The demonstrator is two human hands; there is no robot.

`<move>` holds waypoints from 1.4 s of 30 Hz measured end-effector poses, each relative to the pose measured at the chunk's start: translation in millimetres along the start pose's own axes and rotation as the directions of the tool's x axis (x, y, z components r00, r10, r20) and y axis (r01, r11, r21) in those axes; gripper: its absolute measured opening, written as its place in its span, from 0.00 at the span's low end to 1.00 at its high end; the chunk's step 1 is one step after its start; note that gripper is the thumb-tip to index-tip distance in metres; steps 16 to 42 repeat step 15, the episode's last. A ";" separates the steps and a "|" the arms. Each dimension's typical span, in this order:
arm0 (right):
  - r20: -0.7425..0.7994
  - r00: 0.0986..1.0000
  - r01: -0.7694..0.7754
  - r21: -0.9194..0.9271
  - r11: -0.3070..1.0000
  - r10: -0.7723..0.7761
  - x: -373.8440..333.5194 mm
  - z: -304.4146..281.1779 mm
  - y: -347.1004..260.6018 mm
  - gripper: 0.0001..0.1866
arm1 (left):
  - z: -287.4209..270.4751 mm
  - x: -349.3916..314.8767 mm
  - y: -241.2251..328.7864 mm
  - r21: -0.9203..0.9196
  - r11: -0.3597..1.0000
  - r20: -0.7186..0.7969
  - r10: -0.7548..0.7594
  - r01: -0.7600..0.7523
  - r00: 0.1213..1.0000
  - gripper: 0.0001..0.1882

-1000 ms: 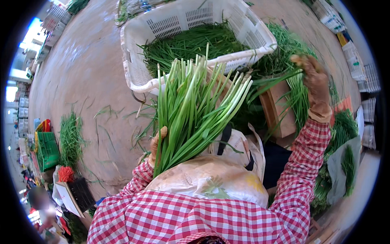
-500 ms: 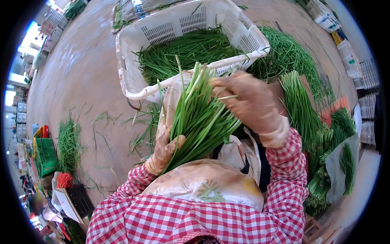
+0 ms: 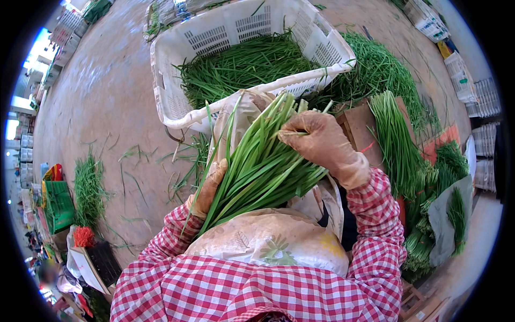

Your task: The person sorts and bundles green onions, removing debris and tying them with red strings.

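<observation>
Chive bundle (image 3: 257, 166) slanting up-right, both gloved grips, left hand (image 3: 209, 185), right hand (image 3: 322, 145), clasping it

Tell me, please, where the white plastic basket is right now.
In the head view, the white plastic basket sits upper centre on the floor, just beyond the bundle of green stalks.

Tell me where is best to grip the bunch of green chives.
Probably at the narrow lower end of the bunch of green chives, coming from the left: there the stalks gather tight, where the left hand holds them, while the tops fan loose.
</observation>
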State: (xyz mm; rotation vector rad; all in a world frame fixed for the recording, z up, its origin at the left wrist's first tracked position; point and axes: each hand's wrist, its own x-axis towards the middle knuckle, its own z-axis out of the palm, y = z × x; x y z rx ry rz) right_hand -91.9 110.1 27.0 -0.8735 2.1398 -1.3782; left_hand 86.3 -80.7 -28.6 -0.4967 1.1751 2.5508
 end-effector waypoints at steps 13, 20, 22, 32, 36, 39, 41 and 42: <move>0.505 0.811 -0.390 0.087 0.917 0.297 -25.2 -52.0 -49.5 0.10 | -17.2 15.1 -0.6 -0.029 0.990 0.094 -0.137 0.141 0.986 0.29; 0.432 0.880 -0.265 0.101 0.959 0.197 -30.4 -68.1 -60.6 0.11 | 4.5 14.4 5.7 0.002 0.994 0.013 -0.109 0.109 0.994 0.37; 0.432 0.880 -0.265 0.101 0.959 0.197 -30.4 -68.1 -60.6 0.11 | 4.5 14.4 5.7 0.002 0.994 0.013 -0.109 0.109 0.994 0.37; 0.432 0.880 -0.265 0.101 0.959 0.197 -30.4 -68.1 -60.6 0.11 | 4.5 14.4 5.7 0.002 0.994 0.013 -0.109 0.109 0.994 0.37; 0.432 0.880 -0.265 0.101 0.959 0.197 -30.4 -68.1 -60.6 0.11 | 4.5 14.4 5.7 0.002 0.994 0.013 -0.109 0.109 0.994 0.37; 0.432 0.880 -0.265 0.101 0.959 0.197 -30.4 -68.1 -60.6 0.11 | 4.5 14.4 5.7 0.002 0.994 0.013 -0.109 0.109 0.994 0.37; 0.432 0.880 -0.265 0.101 0.959 0.197 -30.4 -68.1 -60.6 0.11 | 4.5 14.4 5.7 0.002 0.994 0.013 -0.109 0.109 0.994 0.37; 0.432 0.880 -0.265 0.101 0.959 0.197 -30.4 -68.1 -60.6 0.11 | 4.5 14.4 5.7 0.002 0.994 0.013 -0.109 0.109 0.994 0.37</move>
